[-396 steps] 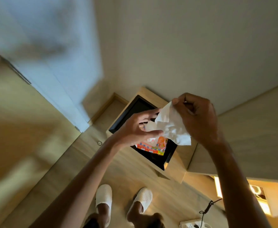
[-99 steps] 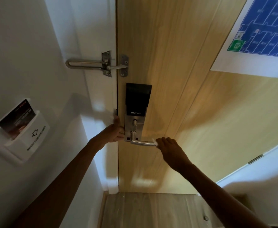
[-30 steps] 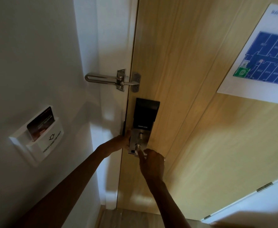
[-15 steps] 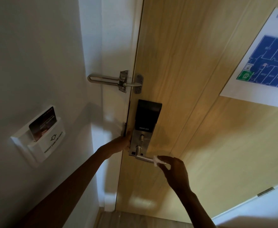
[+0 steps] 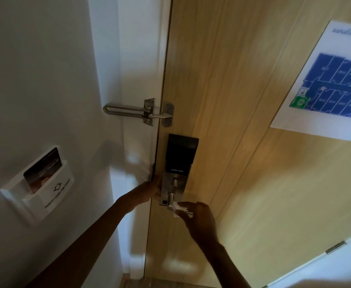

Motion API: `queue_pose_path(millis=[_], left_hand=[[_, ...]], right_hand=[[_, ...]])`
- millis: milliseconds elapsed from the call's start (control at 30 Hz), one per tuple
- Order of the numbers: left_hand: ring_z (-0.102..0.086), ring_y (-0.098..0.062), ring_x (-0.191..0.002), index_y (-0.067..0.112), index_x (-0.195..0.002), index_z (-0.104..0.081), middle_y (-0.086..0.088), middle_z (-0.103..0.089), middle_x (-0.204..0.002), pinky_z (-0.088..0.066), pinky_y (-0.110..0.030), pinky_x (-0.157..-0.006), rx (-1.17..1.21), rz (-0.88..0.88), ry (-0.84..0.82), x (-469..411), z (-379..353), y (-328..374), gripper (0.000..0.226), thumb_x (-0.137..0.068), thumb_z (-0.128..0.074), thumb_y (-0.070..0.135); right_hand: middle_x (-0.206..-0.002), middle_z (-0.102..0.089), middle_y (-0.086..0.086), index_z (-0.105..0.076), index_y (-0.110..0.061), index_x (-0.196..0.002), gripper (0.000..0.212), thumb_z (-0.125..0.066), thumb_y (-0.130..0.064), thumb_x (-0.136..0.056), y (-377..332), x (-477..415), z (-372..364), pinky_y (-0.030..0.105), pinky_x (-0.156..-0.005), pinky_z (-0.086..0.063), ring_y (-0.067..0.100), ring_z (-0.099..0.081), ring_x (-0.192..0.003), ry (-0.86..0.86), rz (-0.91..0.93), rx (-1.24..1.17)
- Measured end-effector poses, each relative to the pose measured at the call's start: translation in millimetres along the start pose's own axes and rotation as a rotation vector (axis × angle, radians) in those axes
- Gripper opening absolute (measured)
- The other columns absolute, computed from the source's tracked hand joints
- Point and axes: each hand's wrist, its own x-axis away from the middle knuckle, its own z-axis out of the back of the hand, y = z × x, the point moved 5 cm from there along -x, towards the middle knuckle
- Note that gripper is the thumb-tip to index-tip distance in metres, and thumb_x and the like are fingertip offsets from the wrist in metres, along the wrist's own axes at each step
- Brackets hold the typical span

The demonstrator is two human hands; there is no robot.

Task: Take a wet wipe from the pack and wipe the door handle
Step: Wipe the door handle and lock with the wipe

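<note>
Right hand [image 5: 199, 220], pinching the wet wipe [image 5: 178, 208], has slid back from the lever tip toward the door handle [image 5: 171, 198] base; another pass underway. Left hand [image 5: 149, 191] braces the smart lock [image 5: 179, 163] edge, fingers hidden.

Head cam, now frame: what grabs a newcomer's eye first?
The right hand pressing a white wet wipe onto the silver door handle at lower centre, while the left hand braces at the door's edge beside the black smart lock. Next, the blue floor plan at upper right.
</note>
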Motion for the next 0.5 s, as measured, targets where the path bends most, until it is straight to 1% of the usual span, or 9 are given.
queue_pose_path(millis=[33,67,167,200,233,300,367,433,500], left_hand=[[-0.058,-0.012,-0.094,0.024,-0.082,-0.065,0.005,-0.067,-0.090,-0.031,-0.037,-0.101,0.002,0.003,-0.005,1,-1,1,0.072,-0.084,-0.010,0.071],[-0.057,-0.011,-0.093,0.024,-0.082,-0.064,0.003,-0.067,-0.093,-0.032,-0.036,-0.100,0.004,0.003,-0.010,2,-1,1,0.071,-0.086,-0.010,0.070],[-0.057,-0.018,-0.106,0.027,-0.082,-0.062,-0.005,-0.065,-0.116,-0.033,-0.038,-0.103,-0.005,-0.006,0.007,3,0,0,0.060,-0.091,-0.016,0.065],[-0.056,-0.020,-0.109,0.027,-0.082,-0.062,-0.007,-0.065,-0.119,-0.034,-0.038,-0.103,-0.010,-0.009,0.018,2,2,-1,0.059,-0.090,-0.018,0.066],[-0.056,-0.020,-0.109,0.028,-0.083,-0.063,-0.006,-0.065,-0.117,-0.035,-0.038,-0.102,-0.013,-0.011,0.016,1,2,-2,0.064,-0.084,-0.016,0.072],[-0.057,-0.018,-0.107,0.027,-0.085,-0.065,-0.001,-0.066,-0.107,-0.035,-0.038,-0.105,-0.017,-0.003,0.003,1,2,-2,0.082,-0.063,-0.014,0.087],[-0.059,-0.019,-0.108,0.026,-0.084,-0.066,0.001,-0.067,-0.101,-0.036,-0.041,-0.108,-0.011,-0.003,0.006,-2,2,-4,0.092,-0.051,-0.015,0.094],[-0.058,-0.020,-0.110,0.026,-0.083,-0.065,-0.003,-0.069,-0.106,-0.035,-0.042,-0.108,-0.002,0.004,0.014,-1,2,-4,0.088,-0.053,-0.014,0.091],[-0.058,-0.020,-0.113,0.028,-0.084,-0.063,-0.007,-0.067,-0.116,-0.033,-0.041,-0.106,-0.001,0.005,0.017,1,0,-3,0.082,-0.057,-0.011,0.086]], right_hand=[[-0.107,-0.072,-0.016,-0.071,-0.031,-0.104,0.023,-0.065,-0.042,-0.085,8,1,9,0.022,-0.083,-0.054,-0.008,-0.064,-0.086,-0.022,-0.001,-0.026],[-0.105,-0.072,-0.018,-0.072,-0.032,-0.102,0.020,-0.066,-0.040,-0.084,16,3,19,0.022,-0.083,-0.054,-0.010,-0.064,-0.086,-0.026,-0.016,-0.061],[-0.095,-0.074,-0.020,-0.076,-0.031,-0.094,0.015,-0.071,-0.036,-0.081,46,12,44,0.024,-0.082,-0.055,-0.011,-0.066,-0.082,0.065,-0.104,-0.149],[-0.093,-0.074,-0.020,-0.077,-0.030,-0.093,0.015,-0.072,-0.036,-0.080,54,16,47,0.025,-0.080,-0.056,-0.011,-0.066,-0.081,0.098,-0.148,-0.165],[-0.091,-0.074,-0.019,-0.077,-0.029,-0.093,0.015,-0.073,-0.035,-0.080,58,20,48,0.025,-0.079,-0.057,-0.010,-0.067,-0.079,0.125,-0.198,-0.190],[-0.091,-0.075,-0.016,-0.076,-0.026,-0.098,0.020,-0.074,-0.032,-0.079,59,26,44,0.027,-0.082,-0.057,-0.006,-0.068,-0.079,0.186,-0.298,-0.273],[-0.092,-0.075,-0.011,-0.074,-0.023,-0.102,0.023,-0.074,-0.029,-0.080,53,31,38,0.026,-0.085,-0.054,0.000,-0.068,-0.082,0.274,-0.397,-0.370],[-0.083,-0.075,-0.011,-0.075,-0.022,-0.098,0.020,-0.075,-0.030,-0.080,50,35,30,0.025,-0.079,-0.051,0.005,-0.067,-0.078,0.357,-0.525,-0.503],[-0.073,-0.075,-0.011,-0.076,-0.024,-0.090,0.016,-0.077,-0.034,-0.077,51,41,21,0.032,-0.081,-0.053,0.011,-0.068,-0.076,0.398,-0.645,-0.640]])
